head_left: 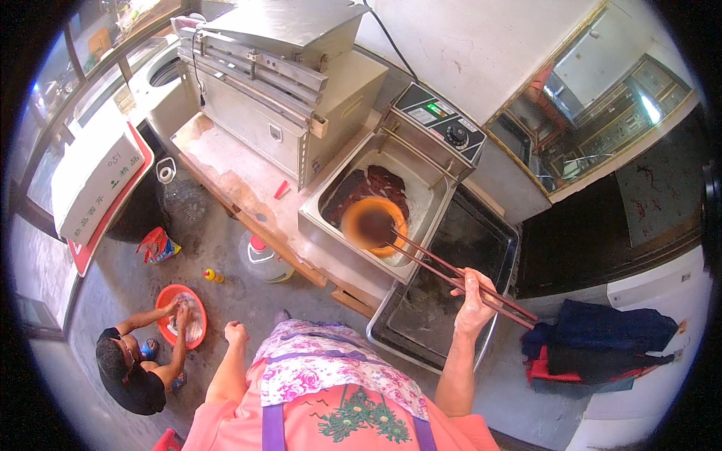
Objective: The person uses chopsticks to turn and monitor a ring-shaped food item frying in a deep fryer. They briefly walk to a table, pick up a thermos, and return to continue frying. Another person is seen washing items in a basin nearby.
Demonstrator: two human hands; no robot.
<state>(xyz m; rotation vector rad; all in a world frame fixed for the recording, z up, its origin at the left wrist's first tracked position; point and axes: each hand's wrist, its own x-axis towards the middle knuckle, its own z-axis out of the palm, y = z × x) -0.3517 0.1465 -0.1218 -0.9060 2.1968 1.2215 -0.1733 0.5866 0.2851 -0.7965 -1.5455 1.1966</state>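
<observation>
My right hand (pixel 473 307) is closed around a pair of long brown chopsticks (pixel 496 300). Their far tips reach into a steel fryer basin (pixel 444 222) and meet a round orange-rimmed thing (pixel 397 246) there. Its brown middle is blurred, so I cannot tell what it is. Behind it in the basin lies dark reddish-brown matter (pixel 383 186). My left hand (pixel 236 331) hangs beside my apron, fingers curled in, with nothing seen in them. A control box with a dial (pixel 456 136) sits at the basin's back.
Left of the basin stands a large steel machine (pixel 256 113) on a worn table (pixel 226 177). A black tray (pixel 421 323) lies at the right. A person (pixel 128 368) crouches at far left, hands in an orange basin (pixel 201 316). Plastic jugs (pixel 263 259) stand on the floor.
</observation>
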